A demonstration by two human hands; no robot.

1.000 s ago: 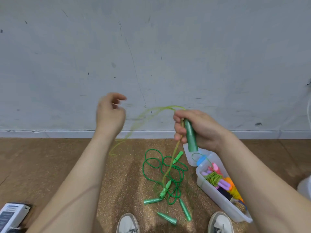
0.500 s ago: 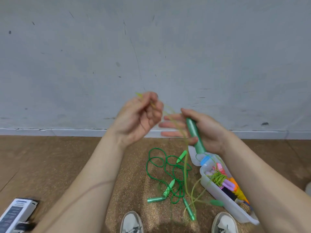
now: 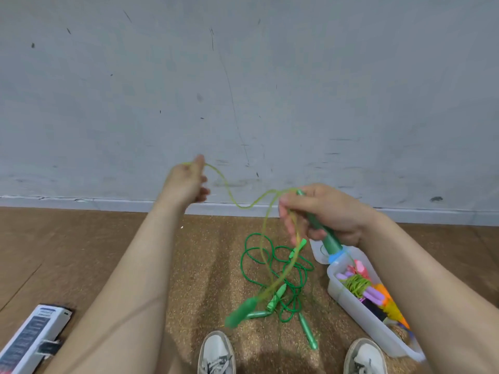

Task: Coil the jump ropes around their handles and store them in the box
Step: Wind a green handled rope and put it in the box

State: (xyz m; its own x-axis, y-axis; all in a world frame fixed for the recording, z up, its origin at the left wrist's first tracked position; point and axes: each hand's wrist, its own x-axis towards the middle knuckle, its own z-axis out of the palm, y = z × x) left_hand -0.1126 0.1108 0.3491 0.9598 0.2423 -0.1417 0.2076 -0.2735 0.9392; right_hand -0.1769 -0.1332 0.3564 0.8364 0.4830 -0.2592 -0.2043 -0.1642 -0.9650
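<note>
**Right hand** (image 3: 326, 214): fingers curled round the green handle (image 3: 330, 242) of the yellow-green rope (image 3: 229, 196).

**Left hand** (image 3: 186, 182): holds the cord raised, apparently pinched at the fingertips — blur hides the exact finger lie.

**Second handle** (image 3: 239, 315): dangles free above the tangled green ropes (image 3: 280, 268) on the floor.

**Box** (image 3: 351, 300): stands just right of the tangle, part filled.

**Risks:**
- The swinging handle may snag the floor tangle.
- Slack cord may slip from the left pinch — wraps then land loose and unwind before storing.
</note>
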